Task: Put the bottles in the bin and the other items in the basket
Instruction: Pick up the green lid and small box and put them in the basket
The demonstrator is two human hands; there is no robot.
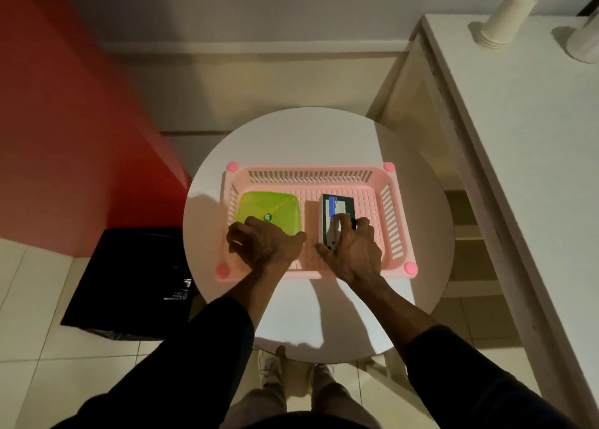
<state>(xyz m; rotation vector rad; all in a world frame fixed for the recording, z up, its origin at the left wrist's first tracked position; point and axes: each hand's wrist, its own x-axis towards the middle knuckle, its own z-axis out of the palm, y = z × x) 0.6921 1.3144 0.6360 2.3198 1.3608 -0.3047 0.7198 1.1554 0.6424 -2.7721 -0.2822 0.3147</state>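
A pink slatted basket (308,175) stands in the middle of the round white table (291,136). Inside it on the left lies a green square container (269,206), and my left hand (264,243) grips its near edge. On the right of the basket lies a dark box with a blue and white label (337,205). My right hand (355,250) holds the box's near end, fingers curled over it. A black bin (129,282) stands on the floor left of the table. No bottle is visible.
A red wall panel (64,120) rises behind the bin. A white counter (534,136) runs along the right, with a stack of paper cups (504,19) and another white object (586,39) at its far end. Shelves sit under it.
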